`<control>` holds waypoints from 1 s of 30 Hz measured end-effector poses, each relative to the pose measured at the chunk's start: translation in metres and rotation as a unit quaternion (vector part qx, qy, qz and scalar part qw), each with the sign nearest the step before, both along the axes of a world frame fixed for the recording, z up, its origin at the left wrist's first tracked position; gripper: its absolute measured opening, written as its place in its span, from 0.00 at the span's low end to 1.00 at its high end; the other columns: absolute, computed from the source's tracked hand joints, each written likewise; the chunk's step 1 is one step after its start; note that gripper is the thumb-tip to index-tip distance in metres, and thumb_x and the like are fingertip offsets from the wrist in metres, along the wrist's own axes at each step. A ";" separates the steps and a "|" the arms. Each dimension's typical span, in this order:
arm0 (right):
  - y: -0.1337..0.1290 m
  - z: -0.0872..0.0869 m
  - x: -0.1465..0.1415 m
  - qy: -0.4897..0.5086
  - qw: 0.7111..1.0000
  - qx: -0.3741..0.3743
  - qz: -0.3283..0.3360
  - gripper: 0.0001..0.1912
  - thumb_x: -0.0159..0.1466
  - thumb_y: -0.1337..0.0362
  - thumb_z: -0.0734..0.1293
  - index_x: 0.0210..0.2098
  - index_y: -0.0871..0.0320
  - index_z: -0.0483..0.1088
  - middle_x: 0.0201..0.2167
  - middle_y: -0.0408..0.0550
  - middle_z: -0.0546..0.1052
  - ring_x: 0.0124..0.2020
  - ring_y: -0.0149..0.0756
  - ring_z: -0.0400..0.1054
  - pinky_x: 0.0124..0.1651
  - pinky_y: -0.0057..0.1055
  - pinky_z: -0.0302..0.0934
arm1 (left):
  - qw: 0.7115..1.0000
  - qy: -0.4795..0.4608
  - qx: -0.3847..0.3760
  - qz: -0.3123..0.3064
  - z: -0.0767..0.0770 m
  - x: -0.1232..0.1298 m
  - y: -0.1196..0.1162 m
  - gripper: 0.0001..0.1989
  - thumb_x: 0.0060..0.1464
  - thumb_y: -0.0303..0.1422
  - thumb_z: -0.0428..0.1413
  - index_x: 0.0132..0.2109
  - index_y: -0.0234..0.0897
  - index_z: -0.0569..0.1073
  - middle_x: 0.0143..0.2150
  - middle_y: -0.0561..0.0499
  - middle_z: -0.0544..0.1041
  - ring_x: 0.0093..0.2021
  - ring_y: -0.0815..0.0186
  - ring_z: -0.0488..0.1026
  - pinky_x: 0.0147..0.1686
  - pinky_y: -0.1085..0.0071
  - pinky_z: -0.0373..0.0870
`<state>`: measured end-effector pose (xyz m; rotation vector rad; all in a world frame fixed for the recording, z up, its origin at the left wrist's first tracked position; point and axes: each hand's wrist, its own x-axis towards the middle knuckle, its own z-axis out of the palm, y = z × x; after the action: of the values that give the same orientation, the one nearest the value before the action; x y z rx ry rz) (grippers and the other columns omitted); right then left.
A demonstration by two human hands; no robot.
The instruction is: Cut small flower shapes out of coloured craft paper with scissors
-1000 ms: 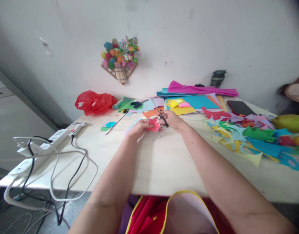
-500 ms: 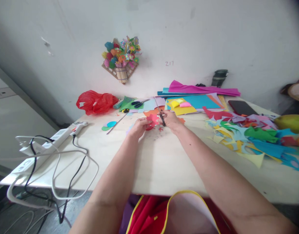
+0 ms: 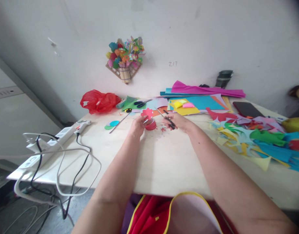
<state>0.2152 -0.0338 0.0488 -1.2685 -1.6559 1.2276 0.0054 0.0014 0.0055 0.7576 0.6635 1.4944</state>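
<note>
Between the fingers of my left hand (image 3: 139, 125) is a red paper flower (image 3: 147, 113) with a scalloped edge, held up off the table. Just under it lies a round red piece (image 3: 151, 126), partly hidden by the hand. My right hand (image 3: 175, 120) is closed around dark-handled scissors (image 3: 170, 123), whose blades point up and to the left, apart from the flower. Small red scraps (image 3: 163, 129) are scattered on the table below the scissors. Orange paper (image 3: 159, 112) lies just behind both hands.
A power strip (image 3: 47, 146) with looping cables sits at the left edge. Toward the back are a red plastic bag (image 3: 99, 102), second scissors (image 3: 142, 103) and stacked coloured paper (image 3: 200, 102). A phone (image 3: 248, 109) and a heap of paper offcuts (image 3: 259, 139) are at right.
My hands have moved apart. The red flower has come away from the scissors, up and to the left, and the round red piece beneath shows more. The view has shifted slightly.
</note>
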 end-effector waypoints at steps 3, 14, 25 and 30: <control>-0.001 0.002 0.012 -0.075 0.995 -0.019 0.056 0.19 0.52 0.53 0.78 0.29 0.61 0.70 0.16 0.42 0.72 0.14 0.24 0.62 0.15 0.21 0.47 | 0.999 -0.017 -0.015 0.038 0.002 -0.005 0.001 0.09 0.42 0.23 0.62 0.28 0.38 0.69 0.26 0.55 0.76 0.33 0.66 0.77 0.46 0.64 0.74; -0.006 0.008 0.026 -0.123 0.979 -0.044 0.157 0.20 0.50 0.50 0.78 0.30 0.60 0.75 0.16 0.41 0.72 0.15 0.24 0.61 0.18 0.22 0.54 | 0.997 -0.011 -0.078 0.025 0.006 -0.002 -0.004 0.03 0.44 0.24 0.59 0.29 0.35 0.73 0.26 0.49 0.78 0.33 0.62 0.79 0.40 0.67 0.75; -0.006 0.006 0.014 -0.126 0.982 -0.040 0.132 0.23 0.47 0.49 0.80 0.29 0.60 0.73 0.15 0.40 0.70 0.16 0.25 0.62 0.18 0.22 0.55 | 0.996 0.012 -0.086 -0.023 0.002 0.000 -0.004 0.03 0.46 0.23 0.59 0.31 0.35 0.74 0.30 0.48 0.80 0.33 0.61 0.80 0.37 0.65 0.76; -0.003 0.004 0.011 -0.121 0.982 -0.031 0.142 0.25 0.46 0.48 0.80 0.31 0.62 0.74 0.16 0.40 0.71 0.16 0.25 0.62 0.19 0.23 0.56 | 0.995 0.008 -0.101 -0.028 0.003 0.001 -0.005 0.03 0.47 0.23 0.57 0.31 0.33 0.74 0.29 0.45 0.80 0.32 0.61 0.80 0.37 0.67 0.76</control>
<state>0.2263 -0.0373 0.0525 -1.2934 -2.0452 1.3430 0.0063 -0.0040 0.0082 0.6281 0.7852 1.3489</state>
